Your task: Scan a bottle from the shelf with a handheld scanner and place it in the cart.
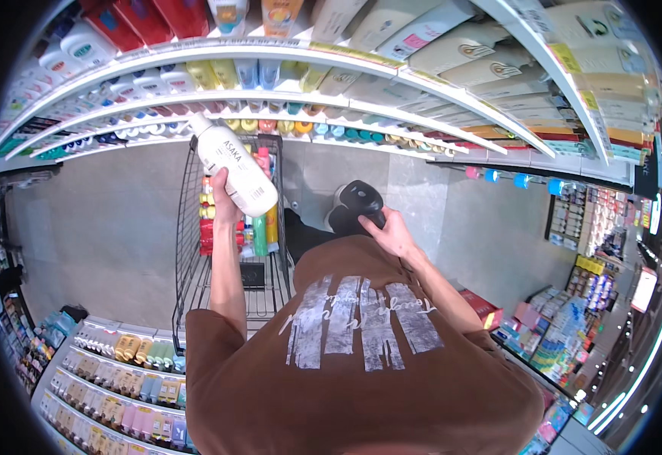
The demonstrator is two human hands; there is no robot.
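My left hand (227, 200) is closed around a large white pump bottle (236, 165) that bears dark printing and a barcode. The bottle is tilted, its pump end towards the shelves, above a black wire shopping cart (186, 244). In my right hand (389, 232) is a black handheld barcode scanner (360, 199), held by its handle in front of my body. Inside the cart lie a green bottle (260, 236), red packages (212, 238) and other bottles, partly hidden by the white bottle and my left forearm.
Ahead, white store shelves (302, 52) carry rows of bottles and tubes. More shelves of bottles (132, 375) stand behind me at the left. Grey tile floor (109, 227) spreads on both sides of the cart. Stacked goods (558, 324) stand at the right.
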